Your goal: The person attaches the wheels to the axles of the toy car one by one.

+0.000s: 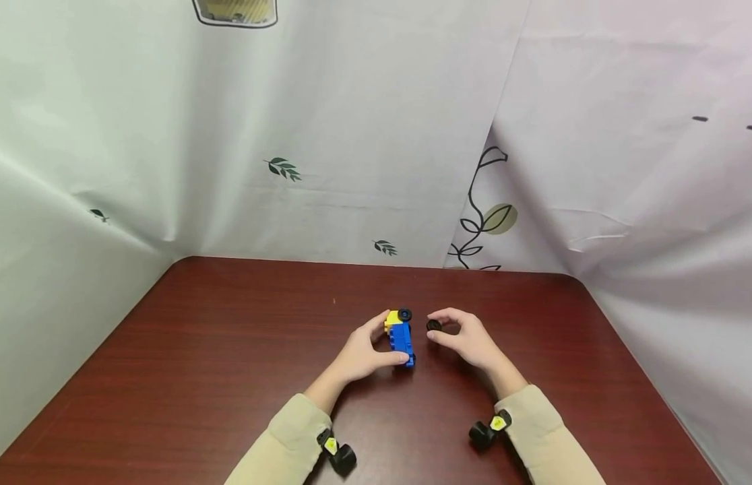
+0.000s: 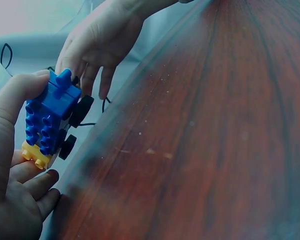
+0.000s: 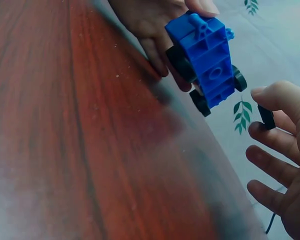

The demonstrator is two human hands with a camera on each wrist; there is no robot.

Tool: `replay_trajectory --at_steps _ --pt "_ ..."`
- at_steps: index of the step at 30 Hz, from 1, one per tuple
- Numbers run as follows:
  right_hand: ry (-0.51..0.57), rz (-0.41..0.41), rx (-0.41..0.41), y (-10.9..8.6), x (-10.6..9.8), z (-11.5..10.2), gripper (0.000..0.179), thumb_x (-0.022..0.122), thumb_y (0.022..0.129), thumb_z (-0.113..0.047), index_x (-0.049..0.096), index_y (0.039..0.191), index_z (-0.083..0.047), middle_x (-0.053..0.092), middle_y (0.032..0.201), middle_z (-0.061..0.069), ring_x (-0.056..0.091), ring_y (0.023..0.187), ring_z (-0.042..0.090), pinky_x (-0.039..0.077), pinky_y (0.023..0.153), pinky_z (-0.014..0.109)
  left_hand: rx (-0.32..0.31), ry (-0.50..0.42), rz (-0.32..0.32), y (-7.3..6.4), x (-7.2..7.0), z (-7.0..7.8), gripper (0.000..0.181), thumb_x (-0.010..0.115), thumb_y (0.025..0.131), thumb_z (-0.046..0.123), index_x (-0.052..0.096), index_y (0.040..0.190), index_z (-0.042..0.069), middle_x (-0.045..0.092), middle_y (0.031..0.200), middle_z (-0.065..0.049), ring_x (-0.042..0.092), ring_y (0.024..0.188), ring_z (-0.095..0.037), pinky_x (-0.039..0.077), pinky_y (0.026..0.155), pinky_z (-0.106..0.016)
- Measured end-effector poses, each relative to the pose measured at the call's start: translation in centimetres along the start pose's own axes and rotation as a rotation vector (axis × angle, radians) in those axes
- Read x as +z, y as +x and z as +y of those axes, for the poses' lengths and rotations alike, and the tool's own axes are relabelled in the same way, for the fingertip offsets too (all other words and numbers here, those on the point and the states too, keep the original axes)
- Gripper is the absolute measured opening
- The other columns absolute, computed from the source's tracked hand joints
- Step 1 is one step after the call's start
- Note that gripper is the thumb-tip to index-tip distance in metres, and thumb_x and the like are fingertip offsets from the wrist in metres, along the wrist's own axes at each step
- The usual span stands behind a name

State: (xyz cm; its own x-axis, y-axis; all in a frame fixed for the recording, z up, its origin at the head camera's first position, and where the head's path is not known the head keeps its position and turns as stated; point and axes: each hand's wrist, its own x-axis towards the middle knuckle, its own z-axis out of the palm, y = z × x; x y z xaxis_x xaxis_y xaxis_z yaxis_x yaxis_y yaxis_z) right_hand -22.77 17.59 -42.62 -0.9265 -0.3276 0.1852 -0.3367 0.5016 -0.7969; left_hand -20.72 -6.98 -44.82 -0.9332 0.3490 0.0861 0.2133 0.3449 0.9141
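A toy car of blue and yellow building bricks (image 1: pixel 401 339) is held up above the table in my left hand (image 1: pixel 359 356), thumb on its blue end and fingers at the yellow end. In the right wrist view its ribbed blue underside (image 3: pixel 213 65) faces the camera, with three black wheels mounted along its sides. A loose black wheel (image 3: pixel 266 117) is pinched between the thumb and index finger of my right hand (image 1: pixel 473 342). The wheel is a short gap from the car, to its right in the head view. My other right fingers are spread.
The dark red wooden table (image 1: pixel 230 350) lies under both hands. Behind it hangs a pale curtain (image 1: pixel 364 135) printed with leaves and vines. Each wrist wears a strapped black camera, one on the left (image 1: pixel 342 460) and one on the right (image 1: pixel 482 436).
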Motion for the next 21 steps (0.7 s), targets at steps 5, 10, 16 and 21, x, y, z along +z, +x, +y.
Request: replay_trajectory --at_steps 5,10,16,21 --pt "0.009 -0.001 -0.003 0.4 -0.2 -0.3 0.037 0.072 0.084 -0.026 0.065 0.115 -0.008 0.067 0.107 0.005 0.060 0.098 0.021 0.052 0.085 0.039 -0.006 0.001 -0.003 0.0 0.1 -0.2 0.097 0.078 0.074 0.044 0.027 0.149 0.009 0.038 0.149 -0.011 0.043 0.134 -0.029 0.037 0.107 -0.046" --pt "0.037 0.008 -0.003 0.8 -0.2 -0.7 0.037 0.072 0.084 -0.024 0.065 0.115 -0.005 0.067 0.109 0.007 0.060 0.099 0.023 0.053 0.087 0.040 -0.008 0.000 -0.009 0.0 0.2 -0.3 0.097 0.077 0.075 0.045 0.027 0.149 0.009 0.037 0.150 -0.011 0.042 0.134 -0.029 0.038 0.107 -0.046" --pt "0.095 0.014 -0.021 0.9 0.3 -0.9 0.031 0.071 0.084 -0.018 0.064 0.112 -0.005 0.068 0.109 0.014 0.062 0.100 0.027 0.052 0.090 0.043 0.000 -0.007 -0.004 0.0 0.1 -0.2 0.098 0.078 0.074 0.045 0.027 0.149 0.008 0.036 0.151 -0.011 0.042 0.134 -0.030 0.038 0.107 -0.046" --pt "0.165 0.015 -0.019 0.8 0.6 -1.0 0.026 0.071 0.084 -0.012 0.062 0.107 -0.005 0.069 0.109 0.017 0.065 0.099 0.024 0.052 0.086 0.025 0.000 -0.009 0.001 0.1 0.1 -0.2 0.098 0.078 0.074 0.046 0.027 0.149 0.009 0.036 0.150 -0.011 0.042 0.134 -0.030 0.038 0.107 -0.046"
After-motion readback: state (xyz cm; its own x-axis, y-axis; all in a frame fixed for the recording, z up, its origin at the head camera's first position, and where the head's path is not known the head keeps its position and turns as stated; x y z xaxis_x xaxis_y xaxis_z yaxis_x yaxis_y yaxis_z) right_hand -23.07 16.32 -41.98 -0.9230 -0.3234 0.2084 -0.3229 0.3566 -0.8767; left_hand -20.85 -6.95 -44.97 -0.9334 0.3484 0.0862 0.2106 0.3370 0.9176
